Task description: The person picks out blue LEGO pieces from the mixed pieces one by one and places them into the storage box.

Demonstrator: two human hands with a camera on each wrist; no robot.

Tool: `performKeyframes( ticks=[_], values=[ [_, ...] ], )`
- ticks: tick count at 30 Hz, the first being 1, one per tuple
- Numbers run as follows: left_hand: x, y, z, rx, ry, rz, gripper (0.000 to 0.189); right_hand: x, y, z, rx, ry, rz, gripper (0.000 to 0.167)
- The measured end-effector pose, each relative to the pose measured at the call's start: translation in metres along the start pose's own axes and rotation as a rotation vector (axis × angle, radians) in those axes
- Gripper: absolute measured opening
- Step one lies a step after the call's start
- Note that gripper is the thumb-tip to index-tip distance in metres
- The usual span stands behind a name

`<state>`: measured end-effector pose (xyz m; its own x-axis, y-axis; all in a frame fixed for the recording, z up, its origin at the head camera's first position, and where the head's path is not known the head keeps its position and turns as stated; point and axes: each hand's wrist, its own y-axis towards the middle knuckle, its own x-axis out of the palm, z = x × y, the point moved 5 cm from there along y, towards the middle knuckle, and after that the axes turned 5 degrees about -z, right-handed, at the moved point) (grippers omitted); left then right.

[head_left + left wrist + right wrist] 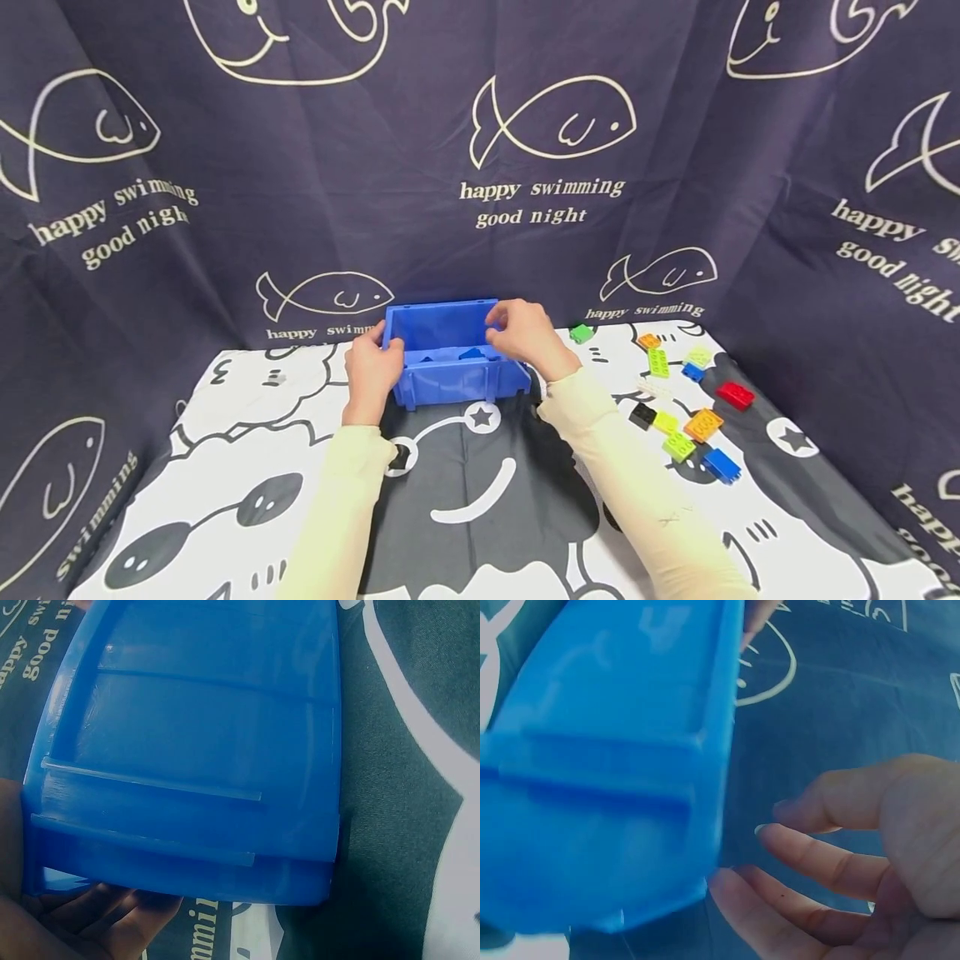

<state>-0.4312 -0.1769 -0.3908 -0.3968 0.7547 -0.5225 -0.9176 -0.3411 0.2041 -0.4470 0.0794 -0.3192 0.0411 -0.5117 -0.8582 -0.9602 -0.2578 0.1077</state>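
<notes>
A blue plastic storage bin [450, 379] stands at the back middle of the cloth-covered table, its opening showing in the head view. Blue pieces [471, 353] lie inside it. My left hand [372, 367] grips the bin's left end, thumb over the rim; in the left wrist view its fingers [124, 919] reach under the bin's lower edge. At the bin's right end is my right hand [525, 335], with loosely bent fingers and nothing between thumb and forefinger. In the right wrist view a lower fingertip [724, 881] comes right at the bin's corner.
Several loose toy bricks lie to the right, among them a red brick [736, 395], a black brick [642, 415], an orange brick [703, 425] and a blue brick [722, 465]. A green brick [581, 333] lies close to the right hand. A dark curtain [420, 208] hangs behind the bin.
</notes>
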Motion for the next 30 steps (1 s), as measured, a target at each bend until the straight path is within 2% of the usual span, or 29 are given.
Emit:
performKeyframes(
  ticks=[6, 15, 24, 30],
  values=[
    [-0.001, 0.002, -0.002, 0.005, -0.001, 0.008, 0.054, -0.021, -0.010, 0.027, 0.012, 0.013, 0.076, 0.021],
    [0.000, 0.003, -0.002, 0.005, 0.002, 0.003, 0.054, -0.050, -0.027, 0.089, 0.108, 0.008, 0.162, 0.025],
    [0.000, 0.005, 0.001, 0.011, -0.001, 0.007, 0.054, -0.084, -0.044, 0.141, 0.189, -0.069, 0.277, 0.028],
    [0.001, 0.004, -0.001, 0.006, 0.019, 0.005, 0.054, -0.091, -0.054, 0.181, 0.275, -0.091, 0.257, 0.034]
  ],
)
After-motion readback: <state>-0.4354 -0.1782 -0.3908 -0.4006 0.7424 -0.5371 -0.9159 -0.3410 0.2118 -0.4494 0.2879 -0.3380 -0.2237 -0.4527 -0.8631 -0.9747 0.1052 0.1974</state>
